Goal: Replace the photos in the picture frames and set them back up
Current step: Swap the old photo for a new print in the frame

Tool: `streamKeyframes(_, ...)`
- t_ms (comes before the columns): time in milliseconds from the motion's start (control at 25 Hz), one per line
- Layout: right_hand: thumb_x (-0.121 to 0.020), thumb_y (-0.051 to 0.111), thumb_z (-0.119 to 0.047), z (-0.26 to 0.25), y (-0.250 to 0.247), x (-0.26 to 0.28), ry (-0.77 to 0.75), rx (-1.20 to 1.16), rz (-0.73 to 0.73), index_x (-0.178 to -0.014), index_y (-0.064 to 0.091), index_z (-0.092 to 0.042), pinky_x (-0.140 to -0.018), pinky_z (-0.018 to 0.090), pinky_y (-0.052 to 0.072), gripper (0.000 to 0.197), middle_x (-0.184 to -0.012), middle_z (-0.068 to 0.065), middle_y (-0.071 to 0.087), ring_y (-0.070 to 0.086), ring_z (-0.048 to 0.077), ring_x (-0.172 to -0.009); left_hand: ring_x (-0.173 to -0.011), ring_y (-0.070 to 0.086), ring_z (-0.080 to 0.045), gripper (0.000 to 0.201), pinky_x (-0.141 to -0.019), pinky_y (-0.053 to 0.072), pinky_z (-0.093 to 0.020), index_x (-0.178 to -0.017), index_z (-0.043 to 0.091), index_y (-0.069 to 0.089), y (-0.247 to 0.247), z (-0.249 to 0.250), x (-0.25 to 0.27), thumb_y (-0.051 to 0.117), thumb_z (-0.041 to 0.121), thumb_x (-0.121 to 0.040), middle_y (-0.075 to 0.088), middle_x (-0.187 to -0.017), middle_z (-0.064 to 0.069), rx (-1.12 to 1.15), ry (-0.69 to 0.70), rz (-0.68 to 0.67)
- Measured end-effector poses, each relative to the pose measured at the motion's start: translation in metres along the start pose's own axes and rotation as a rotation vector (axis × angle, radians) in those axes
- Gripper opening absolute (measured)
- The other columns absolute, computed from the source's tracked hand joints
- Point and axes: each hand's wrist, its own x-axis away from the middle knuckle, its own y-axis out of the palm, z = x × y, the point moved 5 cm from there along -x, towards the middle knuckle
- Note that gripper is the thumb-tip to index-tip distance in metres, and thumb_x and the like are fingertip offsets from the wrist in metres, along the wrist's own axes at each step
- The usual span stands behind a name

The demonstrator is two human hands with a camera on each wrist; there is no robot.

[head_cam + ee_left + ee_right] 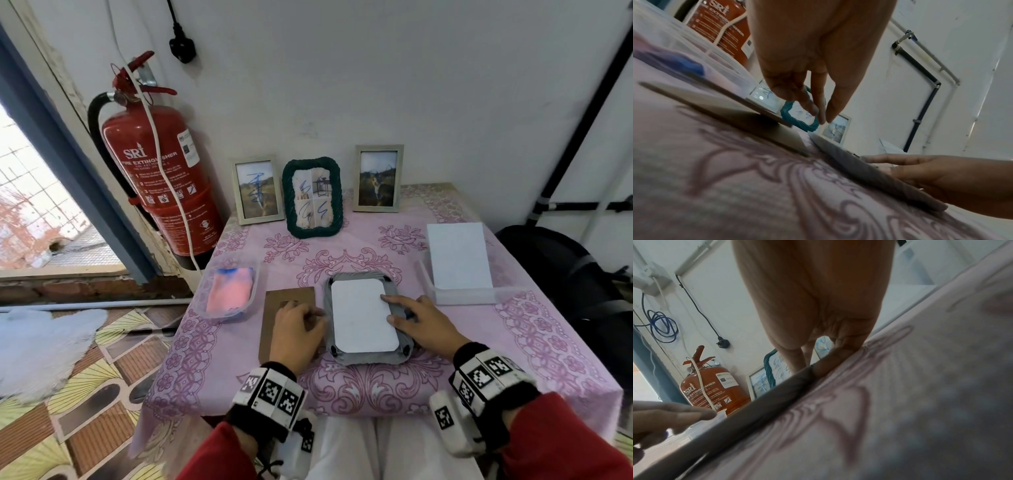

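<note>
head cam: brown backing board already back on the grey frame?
No: the brown cardboard backing board lies on the tablecloth left of the face-down grey frame, under the left hand, while a white sheet lies uncovered in the frame.

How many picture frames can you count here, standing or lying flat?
4: three stand by the wall, a pale frame, a green frame and another pale frame; a grey frame lies face down between the hands.

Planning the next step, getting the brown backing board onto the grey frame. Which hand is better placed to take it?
Left. The left hand is already over the brown backing board, just left of the grey frame. The right hand has its fingers on the white photo at the frame's right edge, steadying it.
</note>
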Motion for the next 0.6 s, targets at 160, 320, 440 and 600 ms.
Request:
streamKeyframes(160,-0.092,0.053,-0.039,0.002,0.002,-0.002,-0.008,0.039,0.005,-0.133,0.045,-0.042,-0.091,0.029,0.044,0.042,-0.101,0.003,0.039,0.054,0.019,-0.093,-0.1,0.055,-0.029,0.025,-0.09,0.046,-0.04,-0.095,0.005,0.07,0.02,0.008,-0.008,0.065,0.028,-0.085,0.066,-0.083,-0.007,-0.001,-0.061,-0.102)
streamKeyframes(320,-0.092,0.053,-0.04,0.003,0.002,-0.002,-0.023,0.062,0.01,-0.135,0.043,-0.041,-0.087,0.027,0.045,0.044,-0.1,0.003,0.038,0.056,0.021,-0.09,-0.101,0.055,-0.03,0.027,-0.092,0.046,-0.044,-0.092,0.006,0.064,0.026,0.007,-0.011,0.071,0.029,-0.079,0.064,-0.087,-0.009,0.071,-0.13,-0.073)
streamKeyframes(440,-0.092,0.051,-0.042,0.004,0.002,-0.001,-0.032,0.079,0.01,-0.138,0.038,-0.04,-0.082,0.025,0.044,0.047,-0.099,0.002,0.037,0.054,0.019,-0.087,-0.088,0.057,-0.025,0.022,-0.084,0.05,-0.038,-0.084,0.01,0.056,0.028,0.003,-0.008,0.072,0.024,-0.079,0.059,-0.081,-0.005,0.186,-0.2,-0.057)
streamKeyframes(600,-0.093,0.05,-0.042,0.005,0.003,-0.002,-0.036,0.094,0.011,-0.14,0.035,-0.037,-0.079,0.025,0.043,0.05,-0.099,0.003,0.038,0.053,0.018,-0.088,-0.076,0.058,-0.021,0.018,-0.069,0.046,-0.029,-0.082,0.004,0.06,0.029,-0.002,-0.006,0.069,0.019,-0.082,0.062,-0.079,-0.009,0.322,-0.268,-0.055)
